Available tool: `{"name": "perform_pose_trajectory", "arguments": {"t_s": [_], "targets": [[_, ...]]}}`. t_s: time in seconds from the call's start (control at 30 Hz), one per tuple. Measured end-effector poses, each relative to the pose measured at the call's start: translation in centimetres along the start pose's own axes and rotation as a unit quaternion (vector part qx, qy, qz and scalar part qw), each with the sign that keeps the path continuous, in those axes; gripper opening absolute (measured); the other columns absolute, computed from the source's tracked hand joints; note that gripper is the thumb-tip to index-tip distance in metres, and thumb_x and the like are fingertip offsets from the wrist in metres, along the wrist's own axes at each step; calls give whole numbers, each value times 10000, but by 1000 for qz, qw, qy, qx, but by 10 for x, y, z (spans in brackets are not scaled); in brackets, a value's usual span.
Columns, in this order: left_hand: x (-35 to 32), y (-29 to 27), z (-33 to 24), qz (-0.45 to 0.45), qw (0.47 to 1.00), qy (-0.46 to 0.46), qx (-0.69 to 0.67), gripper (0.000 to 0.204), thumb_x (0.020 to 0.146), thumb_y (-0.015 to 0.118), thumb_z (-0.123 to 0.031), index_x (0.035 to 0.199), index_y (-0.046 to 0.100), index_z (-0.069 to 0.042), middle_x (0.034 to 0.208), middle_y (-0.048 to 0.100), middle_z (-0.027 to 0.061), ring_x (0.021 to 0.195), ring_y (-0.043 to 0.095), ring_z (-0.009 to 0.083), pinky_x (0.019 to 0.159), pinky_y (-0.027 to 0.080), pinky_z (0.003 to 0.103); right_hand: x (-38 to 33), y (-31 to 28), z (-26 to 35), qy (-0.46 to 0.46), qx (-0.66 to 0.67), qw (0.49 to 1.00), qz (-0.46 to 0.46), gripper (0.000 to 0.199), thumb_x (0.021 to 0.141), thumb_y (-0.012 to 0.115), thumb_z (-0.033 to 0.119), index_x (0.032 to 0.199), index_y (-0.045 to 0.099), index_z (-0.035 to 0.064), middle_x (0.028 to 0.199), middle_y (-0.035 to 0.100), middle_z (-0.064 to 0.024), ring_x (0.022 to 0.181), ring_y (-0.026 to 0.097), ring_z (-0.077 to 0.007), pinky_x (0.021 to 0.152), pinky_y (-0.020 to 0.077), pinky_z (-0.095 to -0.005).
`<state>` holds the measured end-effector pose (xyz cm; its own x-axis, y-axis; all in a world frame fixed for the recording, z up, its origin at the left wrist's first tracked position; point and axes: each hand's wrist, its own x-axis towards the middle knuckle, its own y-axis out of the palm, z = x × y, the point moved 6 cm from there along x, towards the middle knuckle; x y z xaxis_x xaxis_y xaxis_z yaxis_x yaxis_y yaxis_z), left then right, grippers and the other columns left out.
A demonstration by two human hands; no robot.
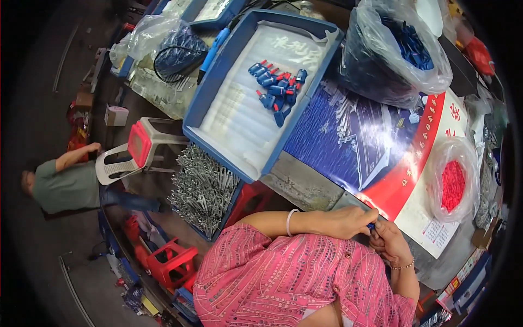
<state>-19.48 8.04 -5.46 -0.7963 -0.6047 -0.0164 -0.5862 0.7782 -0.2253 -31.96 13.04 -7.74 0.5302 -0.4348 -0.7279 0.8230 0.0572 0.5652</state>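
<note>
My left hand (355, 222), with a pale bangle at the wrist, is closed at the table's near edge. My right hand (390, 241) is closed against it, fingers curled. Between them shows a bit of a small dark blue plastic piece (371, 225), mostly hidden by the fingers. Farther off, a blue tray (194, 131) lined with white sheet holds several blue plastic pieces with red tips (279, 90) in a loose cluster. To the right of my hands, a clear bag of small pinkish-red parts (452, 185) stands open.
An open plastic bag of dark blue parts (409, 46) stands at the far right, on a printed poster (348, 136). Left of my arm, a bin overflows with thin metal rods (201, 188). A blue-handled tool (215, 49) leans by the tray. Another person (65, 185) is near a pale chair (117, 163).
</note>
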Motion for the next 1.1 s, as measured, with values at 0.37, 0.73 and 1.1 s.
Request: {"name": "perform_pose_trajectory", "arguments": {"t_s": [0.37,0.73,1.1], "targets": [[0,5,4,136,938,-172,-270,199,863,571,-168,931,455,-21,672,533,33,508,487,80,450,382,210,-39,59,65,-443,-749,490,-51,214,676,674,189,710,514,52,682,510,-93,606,514,-258,595,408,-365],[3,6,-16,-66,984,101,128,199,783,598,-138,849,460,-12,700,570,189,647,581,367,532,439,422,-8,-10,0,-138,-234,950,-152,313,902,468,305,766,522,29,572,484,-39,494,480,-160,470,388,-302],[-5,-26,6,-55,983,-112,-133,189,851,583,-115,992,509,-12,721,562,61,592,533,111,524,422,242,-13,7,70,-380,-368,836,-147,326,953,406,293,881,520,-4,660,561,-90,590,564,-178,570,461,-299]]}}
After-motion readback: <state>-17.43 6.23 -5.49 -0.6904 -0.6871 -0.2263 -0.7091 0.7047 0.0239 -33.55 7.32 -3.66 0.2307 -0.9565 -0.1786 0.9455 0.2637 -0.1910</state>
